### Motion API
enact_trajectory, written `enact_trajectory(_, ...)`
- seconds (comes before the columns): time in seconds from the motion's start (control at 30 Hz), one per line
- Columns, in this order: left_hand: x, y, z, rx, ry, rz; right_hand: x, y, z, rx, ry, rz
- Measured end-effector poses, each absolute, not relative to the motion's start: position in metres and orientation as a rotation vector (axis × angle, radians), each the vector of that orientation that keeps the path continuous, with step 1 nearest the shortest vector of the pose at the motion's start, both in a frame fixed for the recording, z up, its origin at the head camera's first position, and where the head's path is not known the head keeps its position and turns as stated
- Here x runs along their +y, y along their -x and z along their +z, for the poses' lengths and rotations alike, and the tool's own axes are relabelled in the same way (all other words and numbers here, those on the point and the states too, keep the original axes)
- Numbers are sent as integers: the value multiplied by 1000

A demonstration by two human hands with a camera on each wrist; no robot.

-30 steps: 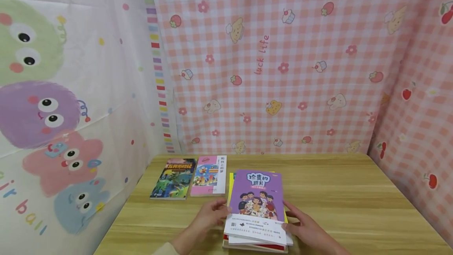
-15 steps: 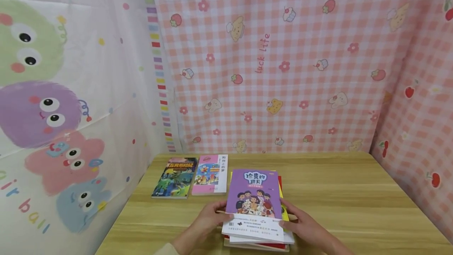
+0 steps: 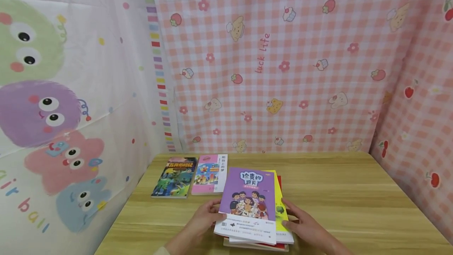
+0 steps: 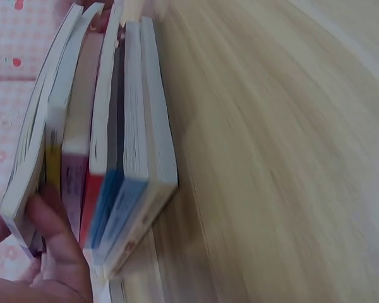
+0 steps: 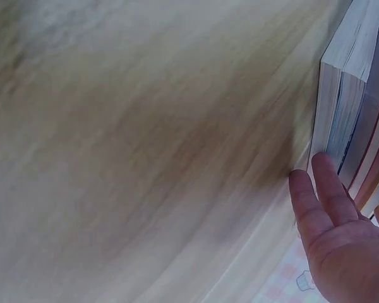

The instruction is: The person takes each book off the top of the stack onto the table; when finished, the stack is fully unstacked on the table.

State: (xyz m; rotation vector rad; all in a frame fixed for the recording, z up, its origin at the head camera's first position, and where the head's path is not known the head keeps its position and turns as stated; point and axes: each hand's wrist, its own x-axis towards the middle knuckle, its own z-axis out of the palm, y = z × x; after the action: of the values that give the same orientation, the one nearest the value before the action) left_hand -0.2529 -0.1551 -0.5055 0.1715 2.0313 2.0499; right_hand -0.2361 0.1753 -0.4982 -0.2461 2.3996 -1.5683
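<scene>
A purple picture book [image 3: 249, 196] with a white lower band lies topmost on a stack of several books, shifted left of those below. My left hand [image 3: 203, 219] pinches its left edge, and in the left wrist view the thumb [image 4: 60, 237] and fingers hold it slightly apart from the rest. Under it a yellow book [image 3: 281, 211] shows along the right side. My right hand [image 3: 306, 225] rests against the stack's right side. In the right wrist view its fingers [image 5: 328, 189] extend along the lower books' edges [image 5: 341, 113], while the thumb touches near the yellow book.
Two books lie flat side by side at the table's back left: a dark green dinosaur-cover one [image 3: 174, 178] and a pink-and-white one [image 3: 209, 174]. The wooden table [image 3: 339, 192] meets a pink checked cloth [image 3: 301, 89] behind and patterned cloths at both sides.
The purple book has slid left on the stack with my left hand, uncovering more of the yellow book. My right hand no longer holds the purple book and stays at the stack's side.
</scene>
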Motion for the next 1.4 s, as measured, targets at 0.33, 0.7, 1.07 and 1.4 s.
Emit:
enact_trajectory(0.33,-174,244,-502,1949,-116,2093,174,235,-495,2426,208,-1537)
enact_trajectory(0.7,-196,237,-496,1892,-97,2181,173,236,-495,2412,161,-1524)
enact_trajectory(1.07,-242,230,-489,1881,42,2235,173,237,-495,2417,167,-1515)
enact_trajectory(1.4,-282,225,-489,1933,170,2202,172,236,-494,2431,135,-1502)
